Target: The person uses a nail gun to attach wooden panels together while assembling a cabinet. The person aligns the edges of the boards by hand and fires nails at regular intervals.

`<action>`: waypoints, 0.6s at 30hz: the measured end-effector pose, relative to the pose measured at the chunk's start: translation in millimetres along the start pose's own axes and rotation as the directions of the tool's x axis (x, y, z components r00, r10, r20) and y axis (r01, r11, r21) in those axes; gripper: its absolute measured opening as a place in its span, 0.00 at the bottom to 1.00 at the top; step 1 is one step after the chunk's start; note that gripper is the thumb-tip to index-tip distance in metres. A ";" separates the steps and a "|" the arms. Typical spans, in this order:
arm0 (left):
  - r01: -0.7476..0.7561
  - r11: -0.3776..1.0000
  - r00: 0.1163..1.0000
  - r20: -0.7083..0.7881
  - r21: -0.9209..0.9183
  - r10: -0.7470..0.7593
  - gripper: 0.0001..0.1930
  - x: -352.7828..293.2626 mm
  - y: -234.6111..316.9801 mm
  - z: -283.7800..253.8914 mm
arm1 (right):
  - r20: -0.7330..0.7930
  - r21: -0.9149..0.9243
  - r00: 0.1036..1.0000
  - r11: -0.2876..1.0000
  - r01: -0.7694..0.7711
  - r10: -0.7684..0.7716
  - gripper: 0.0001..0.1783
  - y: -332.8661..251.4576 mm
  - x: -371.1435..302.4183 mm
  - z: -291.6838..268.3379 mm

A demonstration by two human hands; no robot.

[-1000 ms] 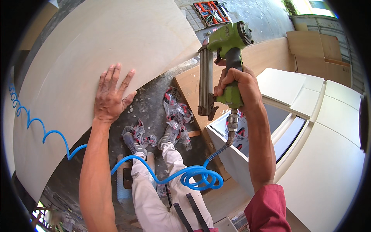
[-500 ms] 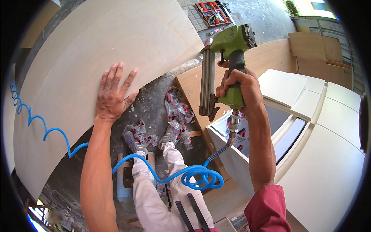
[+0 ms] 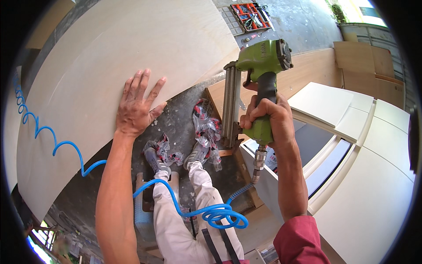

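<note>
My right hand [image 3: 272,119] is wrapped round the grip of a green pneumatic nail gun [image 3: 260,59], held up over the floor and a wooden panel. Its long grey magazine [image 3: 231,105] hangs on the left side of the grip. A metal coupling [image 3: 259,159] at the grip's base joins it to a blue coiled air hose [image 3: 171,193], which loops across my legs and passes behind my left forearm. My left hand [image 3: 135,110] lies flat with spread fingers near the edge of a large pale board [image 3: 110,53].
A white cabinet with an open drawer [image 3: 307,136] stands on the right. Crumpled plastic wrapping [image 3: 206,127] lies by my feet. A light-coloured stool [image 3: 143,207] is beside my legs. An orange tool organiser [image 3: 251,16] sits on the far floor, with brown panels [image 3: 365,66] at the far right.
My right hand and the nail gun have come lower and slightly left in the picture. The whole scene has shifted a little right. My left hand remains flat on the board.
</note>
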State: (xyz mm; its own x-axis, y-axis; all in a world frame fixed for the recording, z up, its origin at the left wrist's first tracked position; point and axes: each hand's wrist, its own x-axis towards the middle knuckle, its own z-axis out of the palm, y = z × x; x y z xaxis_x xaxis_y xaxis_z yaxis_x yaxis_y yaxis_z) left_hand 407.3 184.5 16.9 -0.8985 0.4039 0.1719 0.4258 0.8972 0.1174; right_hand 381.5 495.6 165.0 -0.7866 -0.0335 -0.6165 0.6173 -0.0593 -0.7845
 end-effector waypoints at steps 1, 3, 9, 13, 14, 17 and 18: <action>0.000 1.000 1.000 0.002 0.003 0.000 0.32 -0.1 0.0 -0.2 | -0.001 -0.011 1.000 1.000 -0.008 0.008 0.34 -0.1 -0.6 4.5; 0.001 1.000 1.000 0.005 0.008 -0.001 0.32 0.1 -0.1 -0.7 | 0.004 -0.035 0.999 0.999 -0.039 0.039 0.33 -0.4 -1.6 9.3; -0.003 1.000 1.000 0.004 0.004 0.003 0.32 -2.1 -2.1 -0.1 | 0.054 -0.019 0.998 1.000 -0.021 0.022 0.28 9.8 0.3 7.0; 0.000 1.000 1.000 -0.002 0.013 0.000 0.31 -0.2 -0.8 1.1 | 0.009 -0.092 1.000 0.995 -0.028 0.029 0.33 4.5 -3.0 13.1; 0.000 1.000 1.000 -0.003 0.020 0.000 0.31 -0.1 -0.7 1.1 | 0.012 -0.093 1.000 0.995 -0.027 0.028 0.33 3.6 -3.5 13.6; 0.001 1.000 1.000 0.002 0.025 -0.001 0.31 -0.1 -1.0 0.4 | 0.035 -0.090 0.999 0.996 -0.027 0.030 0.34 4.2 -2.9 12.3; 0.001 1.000 1.000 0.002 0.025 -0.001 0.31 -0.6 -1.3 0.6 | 0.044 -0.088 0.999 0.996 -0.028 0.032 0.35 6.0 -2.2 11.6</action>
State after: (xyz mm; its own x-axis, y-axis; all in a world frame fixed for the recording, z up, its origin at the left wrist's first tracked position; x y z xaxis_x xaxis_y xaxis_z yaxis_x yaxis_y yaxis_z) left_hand 407.2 183.3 16.0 -0.8993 0.4029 0.1700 0.4217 0.9020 0.0927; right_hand 386.8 483.8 162.4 -0.7659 -0.0794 -0.6381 0.6380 0.0297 -0.7695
